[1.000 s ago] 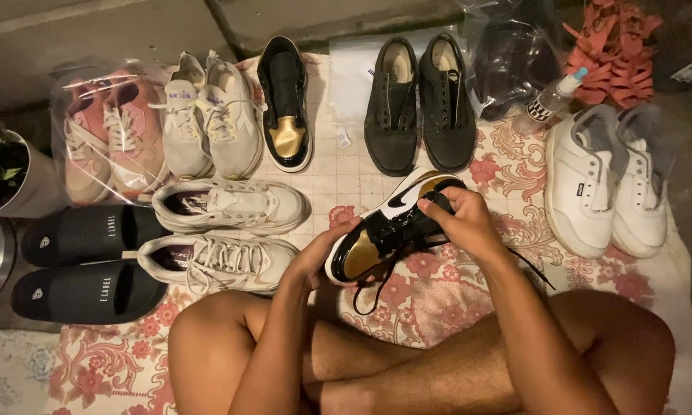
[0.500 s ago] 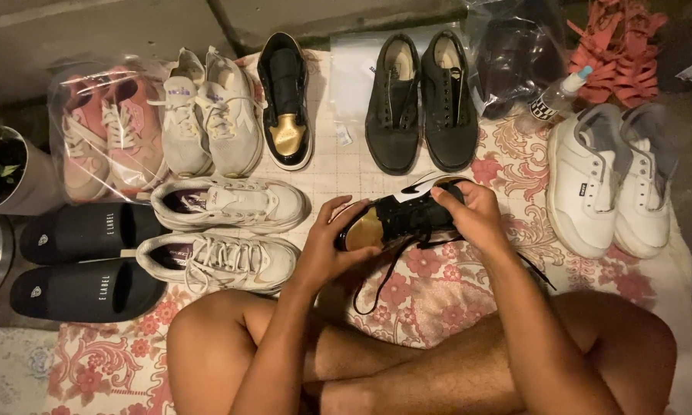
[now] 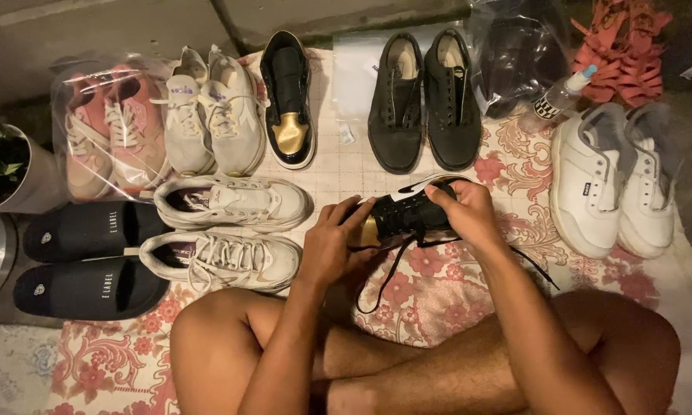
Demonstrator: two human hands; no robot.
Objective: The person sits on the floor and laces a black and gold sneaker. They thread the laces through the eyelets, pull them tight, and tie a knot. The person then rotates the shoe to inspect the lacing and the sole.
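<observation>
I hold a black sneaker with a gold toe and loose black laces (image 3: 407,217) in both hands, just above the flowered cloth (image 3: 438,300). My left hand (image 3: 332,246) grips its gold toe end. My right hand (image 3: 463,214) clasps the heel end from above. The laces trail down over the cloth toward my crossed legs. Its matching black and gold sneaker (image 3: 288,100) lies alone on the cloth further back, toe pointing toward me.
Shoes ring the cloth: pink sneakers in a clear bag (image 3: 112,134), a cream pair (image 3: 211,107), a white pair lying sideways (image 3: 227,230), black slides (image 3: 89,257), a black pair (image 3: 427,100), a white pair (image 3: 615,180), a small bottle (image 3: 561,96), red sandals (image 3: 619,46).
The black and gold sneaker has rotated in my hands from a diagonal tilt to lying more level. My left hand has slid up onto its gold toe.
</observation>
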